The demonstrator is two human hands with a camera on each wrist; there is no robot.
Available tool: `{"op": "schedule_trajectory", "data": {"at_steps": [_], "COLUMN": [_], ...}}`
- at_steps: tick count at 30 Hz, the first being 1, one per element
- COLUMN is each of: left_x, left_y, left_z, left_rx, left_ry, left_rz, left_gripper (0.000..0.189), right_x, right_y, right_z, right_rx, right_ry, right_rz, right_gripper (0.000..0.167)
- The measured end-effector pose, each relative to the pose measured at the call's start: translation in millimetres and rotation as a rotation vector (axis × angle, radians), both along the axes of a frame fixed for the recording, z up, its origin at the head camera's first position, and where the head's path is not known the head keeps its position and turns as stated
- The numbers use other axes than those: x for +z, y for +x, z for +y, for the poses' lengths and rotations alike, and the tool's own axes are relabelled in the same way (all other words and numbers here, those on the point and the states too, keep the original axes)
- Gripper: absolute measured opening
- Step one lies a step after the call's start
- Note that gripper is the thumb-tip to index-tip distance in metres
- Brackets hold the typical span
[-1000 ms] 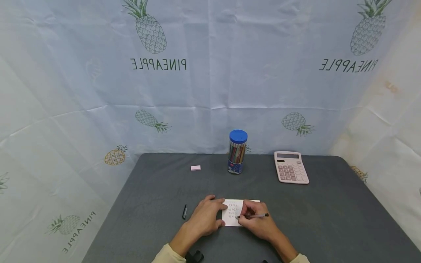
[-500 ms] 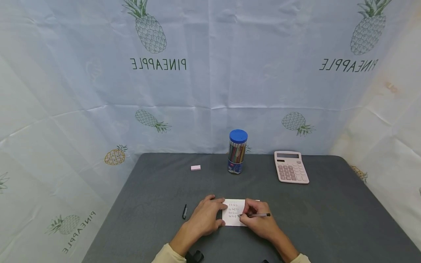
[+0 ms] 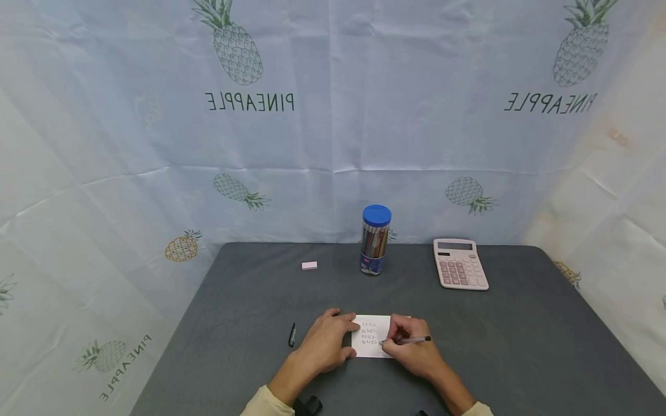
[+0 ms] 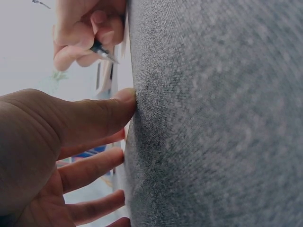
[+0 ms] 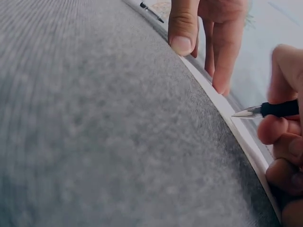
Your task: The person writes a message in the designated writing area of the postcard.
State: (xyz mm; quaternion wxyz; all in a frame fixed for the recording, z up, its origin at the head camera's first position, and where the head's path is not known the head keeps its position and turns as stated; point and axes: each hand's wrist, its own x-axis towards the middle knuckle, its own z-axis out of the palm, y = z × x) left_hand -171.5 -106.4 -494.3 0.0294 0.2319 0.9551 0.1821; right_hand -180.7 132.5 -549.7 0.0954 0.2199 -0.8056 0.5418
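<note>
A white sheet of paper [image 3: 370, 351] with several lines of handwriting lies on the dark grey table in the head view. My right hand [image 3: 416, 349] pinches a pen [image 3: 416, 340], its tip at the end of the lowest written line. In the right wrist view the pen's metal tip and black grip [image 5: 279, 109] show close over the paper [image 5: 244, 137]. My left hand [image 3: 322, 344] presses the paper's left edge with spread fingers; its thumb [image 4: 106, 111] is on the near edge in the left wrist view. The right part of the paper is hidden under my right hand.
A black pen cap [image 3: 292, 335] lies left of my left hand. Farther back are a pink eraser [image 3: 309, 266], a clear tub of pencils with a blue lid [image 3: 377, 216] and a pink calculator [image 3: 461, 266]. A pineapple-print cloth [image 3: 333, 133] hangs behind the table.
My right hand has shifted slightly to the right with the pen, and more writing shows on the lowest line. My left hand has stayed in place.
</note>
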Motion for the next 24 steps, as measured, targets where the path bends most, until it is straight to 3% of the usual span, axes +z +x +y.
{"op": "schedule_trajectory", "data": {"at_steps": [5, 16, 24], "left_x": [0.1, 1.4, 2.3], "left_y": [-0.5, -2.6, -1.5], "left_z": [0.0, 1.2, 1.1], "left_rx": [0.003, -0.011, -0.034], "left_ry": [-0.007, -0.031, -0.066], "left_rz": [-0.004, 0.009, 0.051], "left_gripper": [0.049, 0.048, 0.044], "right_x": [0.6, 1.2, 3.6], "right_y": [0.0, -3.9, -5.2], "right_z": [0.7, 3.5, 7.3], "right_rx": [0.018, -0.101, -0.079], "right_ry": [0.003, -0.044, -0.021], "right_rz": [-0.024, -0.061, -0.141], "right_gripper": [0.034, 0.038, 0.033]}}
